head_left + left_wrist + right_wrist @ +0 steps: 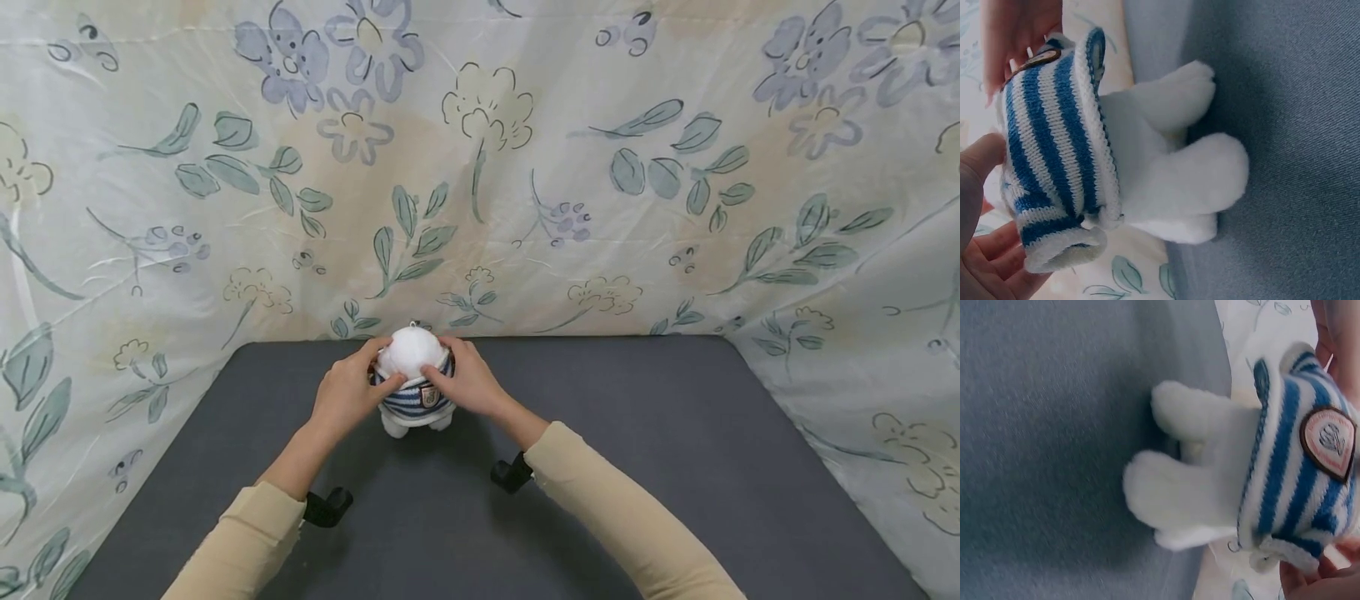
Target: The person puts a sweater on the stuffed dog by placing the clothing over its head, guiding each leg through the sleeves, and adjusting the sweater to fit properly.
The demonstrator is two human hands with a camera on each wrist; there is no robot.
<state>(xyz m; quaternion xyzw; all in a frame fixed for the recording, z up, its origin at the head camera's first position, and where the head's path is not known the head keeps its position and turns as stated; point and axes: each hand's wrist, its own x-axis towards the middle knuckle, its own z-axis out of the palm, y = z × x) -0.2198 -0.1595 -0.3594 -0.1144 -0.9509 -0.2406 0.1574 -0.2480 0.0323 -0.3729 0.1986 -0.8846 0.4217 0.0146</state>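
A white plush toy [412, 348] in a blue-and-white striped knit sweater [1054, 134] is between my two hands near the back of the table. My left hand [347, 390] grips its left side, with the thumb at the sweater's neckline. From the other side my right hand [474, 382] holds it, thumb across the front below the round head. A small metal ring [412, 324] tops the head. On the sweater is a shield-shaped patch [1330, 441]. The stubby white legs [1200, 175] stick out below the hem, close to the tabletop. The palms are mostly hidden.
The table [637, 467] has a dark grey cloth surface. A floral curtain [525, 183] hangs right behind its back edge and along both sides. Black wrist mounts [328, 508] show below the beige sleeves [622, 508].
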